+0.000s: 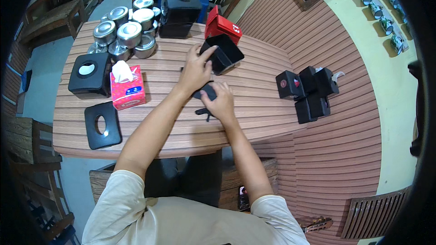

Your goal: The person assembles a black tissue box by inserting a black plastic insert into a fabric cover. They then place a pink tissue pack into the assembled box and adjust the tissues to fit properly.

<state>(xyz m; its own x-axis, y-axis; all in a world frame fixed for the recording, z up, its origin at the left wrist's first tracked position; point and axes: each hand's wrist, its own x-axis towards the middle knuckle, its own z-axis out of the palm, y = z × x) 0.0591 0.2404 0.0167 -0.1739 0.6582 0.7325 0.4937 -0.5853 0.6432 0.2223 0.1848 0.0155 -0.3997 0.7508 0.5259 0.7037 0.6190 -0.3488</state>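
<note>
My left hand (pixel 196 68) reaches across the table with its fingers stretched out and apart. Its fingertips are at the near left side of an open black box (pixel 230 54), which sits tilted with its dark inside showing. Closer to me, my right hand (pixel 220 102) has its thumb and fingers around a dark, rounded black piece (pixel 206 90), partly hidden by the hand; its kind is unclear. Just below that hand lies a small black part with thin arms (pixel 204 112). Against the far side of the black box stands a red box (pixel 222 26).
Stacked round metal tins (pixel 129 34) fill the far left, beside a tall black box (pixel 180 11). Nearer are a black tissue box (pixel 91 76), a pink tissue pack (pixel 128 90) and a black lid with an oval hole (pixel 102 125). Black holders (pixel 313 91) hang on the right wall.
</note>
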